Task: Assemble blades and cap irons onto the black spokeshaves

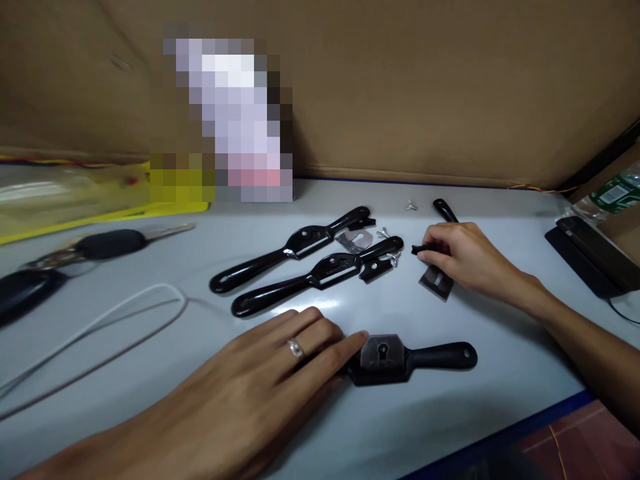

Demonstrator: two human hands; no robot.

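My left hand (285,367), with a ring on one finger, grips the near handle of a black spokeshave (440,355). Its index fingertip touches the edge of the grey slotted blade (383,352) seated on that spokeshave. Farther right, my right hand (465,257) pinches a small black blade cap (419,249). A loose slotted blade (438,283) lies just below those fingers. Behind the right hand, a black handle (444,209) sticks out, its other end hidden. Two more spokeshave bodies (250,269) (273,296) lie side by side without blades fitted.
A loose cap (376,269), blade (356,239) and wing screws (411,206) lie around the back spokeshaves. Keys (110,245) and a white cable (150,290) are at left. A black case (593,257) and green-labelled bottle (617,195) stand right. Cardboard (425,93) walls the back.
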